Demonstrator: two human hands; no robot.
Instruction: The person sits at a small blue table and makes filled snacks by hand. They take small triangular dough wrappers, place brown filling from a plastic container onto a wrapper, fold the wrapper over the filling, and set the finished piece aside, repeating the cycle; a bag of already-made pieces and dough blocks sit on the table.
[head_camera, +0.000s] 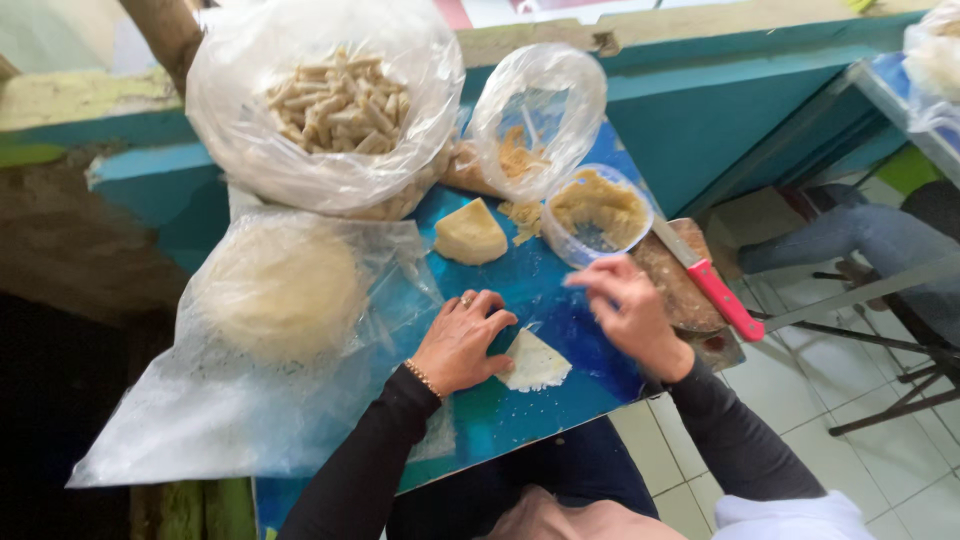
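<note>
Table top (560, 300): glossy blue painted surface. Bags (330, 100): thin clear plastic, shiny, crinkled. Dough sheet (535, 362): matt, pale, floury. Knife (705, 278): bare metal blade, glossy red plastic handle. Board (675, 285): worn brown wood, rough.

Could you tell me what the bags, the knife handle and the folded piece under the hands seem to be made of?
Bags: thin clear plastic film, glossy and crinkled. Knife handle: probably smooth red plastic. Folded piece: seemingly soft pale dough, matte with ragged edges, under the left hand.
</note>
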